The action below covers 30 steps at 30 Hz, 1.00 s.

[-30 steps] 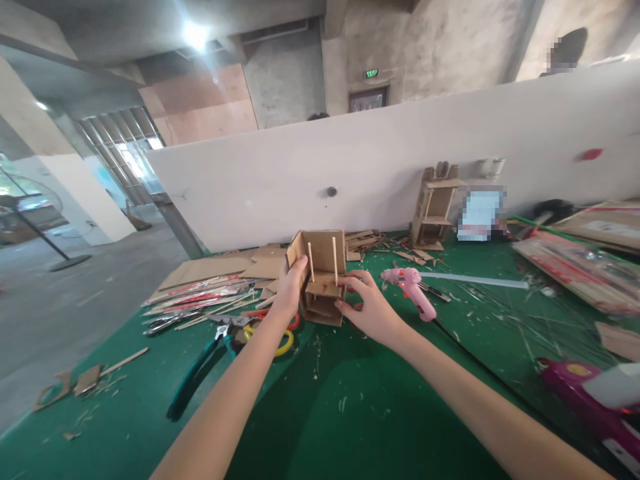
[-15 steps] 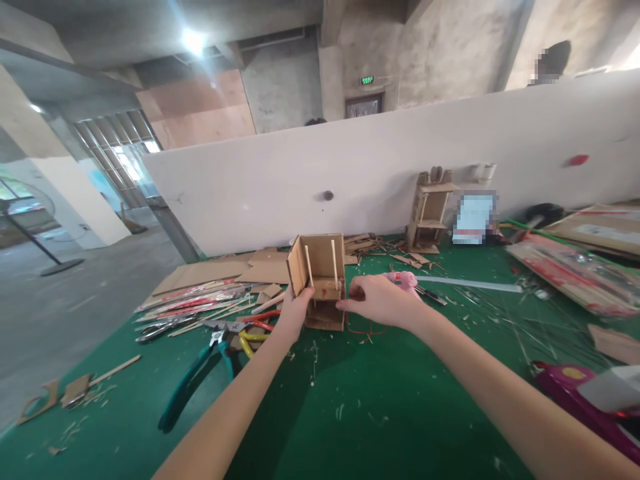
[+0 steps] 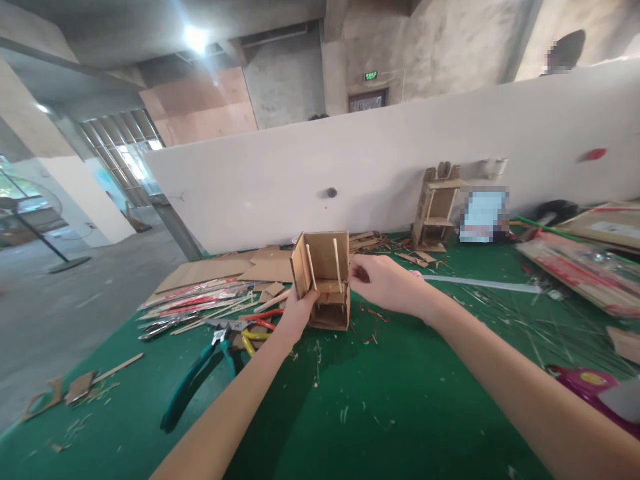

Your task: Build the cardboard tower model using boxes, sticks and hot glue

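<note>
A small open-fronted cardboard box structure [image 3: 329,255] stands on the green table, with two thin wooden sticks [image 3: 337,263] upright in its upper part and a compartment below. My left hand [image 3: 300,313] is closed around its lower left side, thumb at the front. Beside the right wall is my right hand [image 3: 385,283], its fingers curled and pressed together. Whatever they pinch, if anything, is hidden. A thin red wire [image 3: 369,330] loops on the table below the right hand. Behind my right wrist, a pink tool is mostly covered.
Teal-handled pliers [image 3: 187,383] and yellow-handled pliers [image 3: 249,341] lie left of my left forearm. Bagged sticks [image 3: 200,297] and cardboard sheets [image 3: 200,275] are behind them. A taller cardboard shelf [image 3: 435,210] stands at the back before a white partition [image 3: 250,193]. A purple device [image 3: 593,390] sits at right.
My right hand has risen slightly along the box's right side, away from the lower compartment. My left hand keeps its hold. The view has shifted slightly.
</note>
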### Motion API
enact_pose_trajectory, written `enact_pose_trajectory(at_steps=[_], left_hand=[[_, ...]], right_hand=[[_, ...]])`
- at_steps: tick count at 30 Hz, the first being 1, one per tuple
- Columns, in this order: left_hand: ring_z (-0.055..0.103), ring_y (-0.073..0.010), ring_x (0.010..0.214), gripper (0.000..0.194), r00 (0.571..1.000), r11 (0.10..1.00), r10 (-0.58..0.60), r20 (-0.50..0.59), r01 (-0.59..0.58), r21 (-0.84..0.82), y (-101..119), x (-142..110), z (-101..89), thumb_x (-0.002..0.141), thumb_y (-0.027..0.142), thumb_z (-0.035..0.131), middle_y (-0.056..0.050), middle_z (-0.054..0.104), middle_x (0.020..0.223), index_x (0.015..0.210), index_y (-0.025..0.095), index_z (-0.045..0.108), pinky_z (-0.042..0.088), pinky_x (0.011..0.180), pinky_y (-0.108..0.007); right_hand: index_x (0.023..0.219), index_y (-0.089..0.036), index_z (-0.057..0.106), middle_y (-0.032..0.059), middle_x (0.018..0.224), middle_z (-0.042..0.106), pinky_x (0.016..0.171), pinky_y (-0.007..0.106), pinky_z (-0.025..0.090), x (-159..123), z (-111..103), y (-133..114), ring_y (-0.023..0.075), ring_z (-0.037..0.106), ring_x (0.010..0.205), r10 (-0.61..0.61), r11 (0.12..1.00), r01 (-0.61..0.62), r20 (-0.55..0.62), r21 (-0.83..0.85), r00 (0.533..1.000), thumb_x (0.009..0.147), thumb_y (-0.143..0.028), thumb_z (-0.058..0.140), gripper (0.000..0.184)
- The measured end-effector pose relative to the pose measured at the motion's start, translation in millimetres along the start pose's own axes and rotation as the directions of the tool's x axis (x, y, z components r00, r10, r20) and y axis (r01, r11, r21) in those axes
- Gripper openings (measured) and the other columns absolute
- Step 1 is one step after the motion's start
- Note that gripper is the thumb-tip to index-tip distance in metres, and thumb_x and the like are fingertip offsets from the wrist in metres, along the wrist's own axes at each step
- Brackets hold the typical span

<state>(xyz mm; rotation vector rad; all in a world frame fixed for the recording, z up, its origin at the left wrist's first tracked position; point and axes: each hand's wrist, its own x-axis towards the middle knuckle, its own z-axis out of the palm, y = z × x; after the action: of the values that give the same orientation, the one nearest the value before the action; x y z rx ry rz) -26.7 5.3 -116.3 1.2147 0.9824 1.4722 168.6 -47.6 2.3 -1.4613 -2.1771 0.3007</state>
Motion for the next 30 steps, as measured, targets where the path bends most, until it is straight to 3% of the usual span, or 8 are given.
enact_pose_trajectory(at_steps=[6,9,12,15,19,24,30], left_hand=[[0.057,-0.0251,0.114,0.05,0.999,0.999,0.043,0.004,-0.043,0.005,9.4,-3.3,1.3,0.069,0.033,0.073,-0.008,0.066,0.116,0.115,0.017,0.06,0.04,0.102,-0.039],[0.056,-0.0258,0.117,0.05,1.0,0.999,0.011,0.007,-0.011,0.042,17.5,-8.0,2.2,0.07,0.044,0.073,-0.01,0.065,0.12,0.11,0.016,0.061,0.04,0.102,-0.038],[0.056,-0.0275,0.117,0.048,0.998,0.989,0.031,0.048,-0.038,0.146,29.8,-12.9,2.6,0.072,0.051,0.07,-0.012,0.066,0.116,0.103,0.015,0.063,0.041,0.101,-0.039],[0.058,-0.029,0.113,0.049,0.99,0.947,0.082,0.116,-0.114,0.301,47.2,-17.0,4.1,0.074,0.056,0.066,-0.014,0.066,0.113,0.097,0.014,0.064,0.043,0.099,-0.04],[0.059,-0.0263,0.11,0.055,0.966,0.898,0.136,0.218,-0.213,0.385,67.5,-21.2,7.9,0.075,0.058,0.063,-0.011,0.068,0.111,0.11,0.015,0.061,0.043,0.1,-0.037],[0.06,-0.0266,0.11,0.063,0.981,0.908,0.093,0.171,-0.155,0.39,66.7,-22.5,9.7,0.077,0.06,0.059,-0.012,0.066,0.116,0.12,0.014,0.057,0.041,0.102,-0.037],[0.052,-0.0239,0.121,0.056,0.961,0.904,0.105,0.256,-0.199,0.379,63.6,-26.7,14.6,0.084,0.056,0.053,-0.01,0.063,0.122,0.124,0.017,0.055,0.039,0.104,-0.034]], right_hand=[[0.098,-0.023,0.055,0.0015,0.082,0.063,0.043,0.024,0.033,-5.7,-9.4,-10.3,0.0097,0.056,0.048,0.08,0.949,-0.118,0.14,0.293,0.987,0.086,-0.025,0.041,0.019],[0.094,-0.023,0.059,0.0009,0.08,0.063,0.053,0.025,0.04,-13.3,-26.4,-20.6,0.0104,0.056,0.055,-0.071,0.975,0.073,-0.019,0.21,0.997,0.089,-0.021,0.036,0.024],[0.094,-0.022,0.063,0.0018,0.086,0.065,0.062,0.026,0.042,-21.3,-44.6,-31.1,0.0123,0.058,0.067,-0.216,0.972,0.231,-0.205,0.052,0.955,0.09,-0.016,0.036,0.028],[0.095,-0.023,0.065,0.0017,0.09,0.067,0.063,0.027,0.041,-27.1,-56.0,-37.2,0.0135,0.06,0.071,-0.269,0.963,0.26,-0.319,-0.069,0.909,0.089,-0.013,0.039,0.029],[0.093,-0.023,0.066,0.001,0.086,0.069,0.061,0.026,0.041,-29.5,-59.6,-38.9,0.0145,0.062,0.071,-0.286,0.958,0.249,-0.428,-0.14,0.857,0.087,-0.012,0.043,0.027],[0.094,-0.023,0.067,0.0018,0.089,0.07,0.06,0.026,0.041,-29.4,-58.0,-38.7,0.0136,0.062,0.07,-0.314,0.949,0.268,-0.471,-0.164,0.825,0.087,-0.012,0.043,0.027],[0.099,-0.025,0.068,0.0012,0.084,0.071,0.061,0.027,0.042,-31.5,-61.8,-39.4,0.0134,0.061,0.066,-0.303,0.952,0.263,-0.351,-0.158,0.886,0.088,-0.017,0.045,0.027]])
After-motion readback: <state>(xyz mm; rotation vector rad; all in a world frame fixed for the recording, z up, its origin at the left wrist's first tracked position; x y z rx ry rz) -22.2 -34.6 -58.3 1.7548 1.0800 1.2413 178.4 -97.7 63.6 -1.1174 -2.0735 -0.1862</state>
